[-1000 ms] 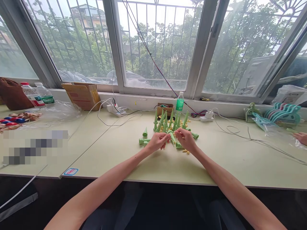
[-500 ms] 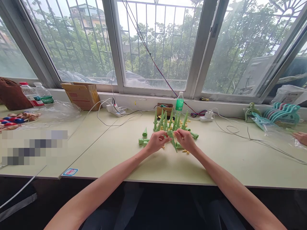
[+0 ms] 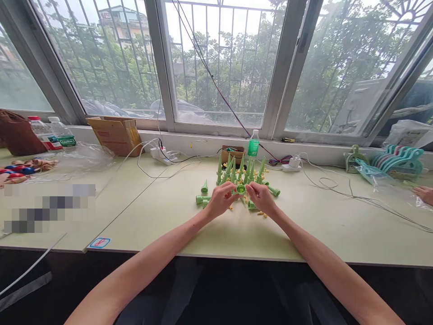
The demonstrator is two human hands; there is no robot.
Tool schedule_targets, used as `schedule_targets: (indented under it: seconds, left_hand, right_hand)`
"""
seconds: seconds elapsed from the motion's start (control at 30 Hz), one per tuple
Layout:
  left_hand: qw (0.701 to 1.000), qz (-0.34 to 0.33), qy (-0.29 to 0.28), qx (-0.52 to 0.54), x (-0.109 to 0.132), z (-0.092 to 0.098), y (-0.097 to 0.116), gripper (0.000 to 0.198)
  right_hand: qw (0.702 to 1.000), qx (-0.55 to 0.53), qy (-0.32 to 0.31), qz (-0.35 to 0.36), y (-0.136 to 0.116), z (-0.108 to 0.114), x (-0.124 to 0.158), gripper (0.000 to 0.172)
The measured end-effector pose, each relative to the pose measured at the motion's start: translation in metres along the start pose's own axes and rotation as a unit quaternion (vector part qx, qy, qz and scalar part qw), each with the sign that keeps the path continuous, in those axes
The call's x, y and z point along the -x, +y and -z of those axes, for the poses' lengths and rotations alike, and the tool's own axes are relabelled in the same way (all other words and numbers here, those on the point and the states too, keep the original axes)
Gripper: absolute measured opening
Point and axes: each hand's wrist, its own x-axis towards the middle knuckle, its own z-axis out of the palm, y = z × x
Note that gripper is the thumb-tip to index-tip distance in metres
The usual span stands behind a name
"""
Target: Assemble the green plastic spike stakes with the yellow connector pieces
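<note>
A green cone piece (image 3: pixel 241 189) is held between my two hands, its round open end facing me. My left hand (image 3: pixel 221 199) pinches it from the left. On its right side, the closed fingers of my right hand (image 3: pixel 261 197) touch the rim; whether they hold a smaller part is hidden. Just behind stand several upright green cones (image 3: pixel 233 170) with small yellow pieces among them. Green pieces (image 3: pixel 202 199) lie to the left, and another green piece (image 3: pixel 274 191) lies at the right. Small yellow pieces (image 3: pixel 262 214) rest in front of my right hand.
Behind the cones are a small box (image 3: pixel 233 153) and a green-labelled bottle (image 3: pixel 253 144). Power strips (image 3: pixel 291 166) and cables run along the back. A cardboard box (image 3: pixel 115 137) stands back left; hangers (image 3: pixel 399 160) and another person's hand (image 3: pixel 423 195) are at the right.
The green cone piece has turned from pointing down toward me to showing its open end. Both hands stay in nearly the same place.
</note>
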Motion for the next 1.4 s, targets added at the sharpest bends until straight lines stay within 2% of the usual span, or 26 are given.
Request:
schedule_targets:
  seconds: [0.17,0.27,0.47,0.6,0.97,1.13,1.27,1.4]
  left_hand:
    - [0.997,0.063,0.007,0.036,-0.002,-0.004,0.005,0.035]
    - [0.988,0.123,-0.014,0.094,-0.002,-0.005,0.007,0.038]
    - [0.934,0.251,-0.066,0.243,-0.004,-0.005,0.008,0.060]
    - [0.911,0.291,-0.081,0.281,-0.006,-0.004,0.010,0.063]
    - [0.892,0.305,-0.096,0.318,-0.005,-0.002,0.016,0.058]
    - [0.900,0.284,-0.108,0.312,-0.004,-0.001,0.015,0.055]
    - [0.912,0.263,-0.095,0.301,-0.003,-0.001,0.012,0.049]
    - [0.926,0.253,-0.074,0.271,-0.001,-0.002,0.009,0.055]
  right_hand:
    - [0.999,0.018,0.040,0.003,0.000,0.001,-0.001,0.047]
    - [0.998,0.014,0.057,-0.004,0.000,0.002,0.000,0.047]
    - [0.998,0.011,0.060,0.004,-0.004,0.003,0.001,0.045]
    - [0.998,0.022,0.051,0.015,-0.006,0.003,0.000,0.044]
    - [0.999,0.011,0.047,0.017,-0.007,0.003,0.001,0.041]
    - [0.999,0.007,0.048,0.014,-0.007,0.003,0.002,0.041]
    - [0.999,0.001,0.049,0.011,-0.006,0.003,0.002,0.041]
    - [0.999,-0.001,0.052,0.014,-0.004,0.003,0.002,0.042]
